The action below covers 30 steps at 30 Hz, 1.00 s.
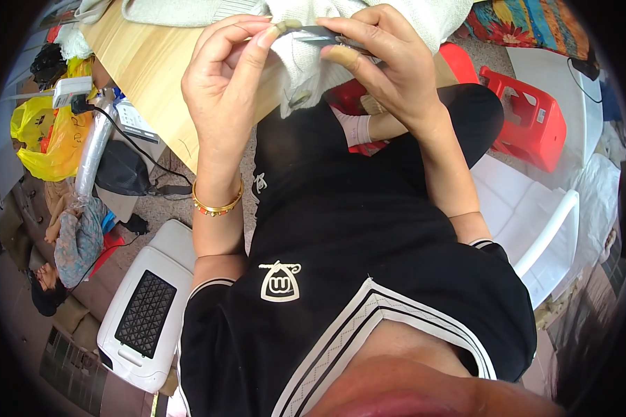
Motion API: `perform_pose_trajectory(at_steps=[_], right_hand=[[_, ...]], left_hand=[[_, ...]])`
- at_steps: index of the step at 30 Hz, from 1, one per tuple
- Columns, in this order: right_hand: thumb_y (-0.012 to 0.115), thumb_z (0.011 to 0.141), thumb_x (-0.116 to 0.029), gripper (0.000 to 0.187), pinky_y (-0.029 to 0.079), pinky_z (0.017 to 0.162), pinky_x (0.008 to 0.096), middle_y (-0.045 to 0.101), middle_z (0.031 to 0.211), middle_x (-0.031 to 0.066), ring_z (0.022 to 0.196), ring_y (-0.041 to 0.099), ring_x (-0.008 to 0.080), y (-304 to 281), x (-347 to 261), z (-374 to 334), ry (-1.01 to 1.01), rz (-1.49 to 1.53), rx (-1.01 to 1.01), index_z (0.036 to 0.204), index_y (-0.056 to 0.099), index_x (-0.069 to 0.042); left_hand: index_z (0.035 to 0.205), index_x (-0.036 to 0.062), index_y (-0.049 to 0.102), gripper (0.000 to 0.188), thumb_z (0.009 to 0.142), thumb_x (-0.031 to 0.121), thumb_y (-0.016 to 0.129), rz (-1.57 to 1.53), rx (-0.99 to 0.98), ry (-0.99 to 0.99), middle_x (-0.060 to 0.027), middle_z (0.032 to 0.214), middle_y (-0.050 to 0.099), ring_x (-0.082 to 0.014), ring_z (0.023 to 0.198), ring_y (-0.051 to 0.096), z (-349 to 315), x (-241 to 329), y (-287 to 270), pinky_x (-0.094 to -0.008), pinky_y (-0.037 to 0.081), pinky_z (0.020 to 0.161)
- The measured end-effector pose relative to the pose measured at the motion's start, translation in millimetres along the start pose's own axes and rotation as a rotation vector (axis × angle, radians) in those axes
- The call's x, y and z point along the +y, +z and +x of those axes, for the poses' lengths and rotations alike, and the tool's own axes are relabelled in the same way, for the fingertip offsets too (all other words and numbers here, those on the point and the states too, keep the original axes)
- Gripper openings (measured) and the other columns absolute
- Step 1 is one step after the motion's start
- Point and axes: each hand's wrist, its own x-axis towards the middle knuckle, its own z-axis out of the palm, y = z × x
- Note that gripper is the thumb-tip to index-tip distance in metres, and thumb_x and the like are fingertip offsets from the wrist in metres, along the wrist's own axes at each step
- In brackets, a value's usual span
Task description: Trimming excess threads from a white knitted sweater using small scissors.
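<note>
person (348, 229), white knit (306, 73) on wooden table (132, 59), red stool (535, 125)

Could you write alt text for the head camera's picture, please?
A person's left hand pinches a small olive piece and the right hand a slim dark item, over white knitted fabric by a wooden table.

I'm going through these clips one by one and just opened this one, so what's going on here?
The right hand holds a slim dark tool, and the left hand pinches a small greenish strip right beside it; just what the strip is cannot be told. Both hands are raised close together over a white knit at the edge of a wooden table. A co-worker is off to the left.
</note>
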Motion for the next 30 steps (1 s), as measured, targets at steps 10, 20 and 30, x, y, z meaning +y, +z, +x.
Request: perform_pose_trajectory(at_steps=[10, 20, 30], right_hand=[[0.080, 0.082, -0.005, 0.040, 0.043, 0.060, 0.0280, 0.057, 0.084, 0.0095, 0.070, 0.054, 0.0190, -12, -47, 13, 0.330, -0.051, -0.122, 0.120, 0.070, 0.000], [0.079, 0.083, -0.005, 0.038, 0.044, 0.061, 0.0287, 0.059, 0.084, 0.0099, 0.071, 0.056, 0.0195, -14, -42, 8, 0.326, -0.063, -0.137, 0.119, 0.070, 0.000], [0.079, 0.083, -0.004, 0.037, 0.044, 0.061, 0.0282, 0.059, 0.085, 0.0098, 0.072, 0.056, 0.0189, -15, -38, 6, 0.322, 0.001, -0.150, 0.118, 0.071, 0.000]], left_hand=[[0.101, -0.0050, 0.071, 0.010, 0.093, 0.000, 0.069, 0.096, -0.012, 0.058, -0.0087, 0.111, 0.065, -0.0107, 0.096, 0.063, -3, 1, 0, -0.0237, 0.053, 0.081], [0.103, -0.0058, 0.069, 0.010, 0.096, -0.001, 0.064, 0.078, -0.023, 0.031, -0.0125, 0.114, 0.065, -0.0163, 0.107, 0.062, -6, -2, 3, -0.0282, 0.051, 0.094], [0.101, -0.0052, 0.071, 0.009, 0.094, 0.000, 0.067, 0.073, -0.051, 0.031, -0.0101, 0.112, 0.066, -0.0128, 0.100, 0.062, -6, -3, 0, -0.0250, 0.051, 0.087]])
